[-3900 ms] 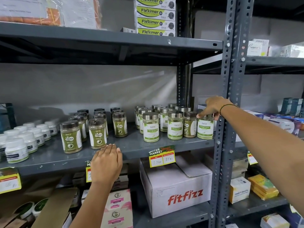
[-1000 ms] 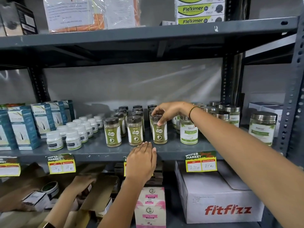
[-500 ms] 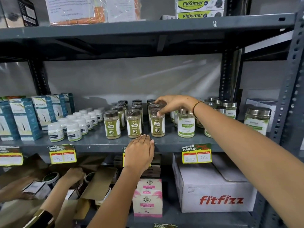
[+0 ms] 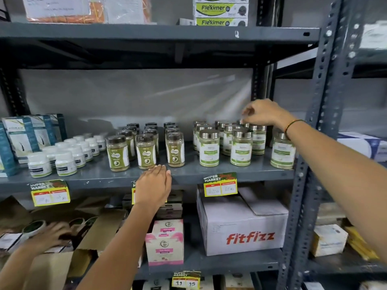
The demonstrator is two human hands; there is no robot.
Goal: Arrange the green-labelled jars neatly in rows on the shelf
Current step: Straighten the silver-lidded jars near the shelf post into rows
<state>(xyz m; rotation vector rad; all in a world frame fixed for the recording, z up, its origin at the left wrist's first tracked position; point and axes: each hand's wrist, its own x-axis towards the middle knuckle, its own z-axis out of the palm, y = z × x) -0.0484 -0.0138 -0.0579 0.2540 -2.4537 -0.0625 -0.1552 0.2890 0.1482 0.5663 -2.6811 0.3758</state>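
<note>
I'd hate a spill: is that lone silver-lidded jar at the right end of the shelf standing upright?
Upright. The lone silver-lidded jar stands flat on the shelf, lid level on top, apart from the others.

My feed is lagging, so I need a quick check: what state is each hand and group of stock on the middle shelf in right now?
Left hand: flat on the shelf edge, holding nothing.
Right hand: above the rear steel-lid jars, fingers pinched; contact unclear.
Dark-lid jars: upright, capped, three tidy rows.
Steel-lid jars: upright, capped, loosely clustered.
Lone jar: upright, apart at the right.
White bottles: upright, in rows.
</note>
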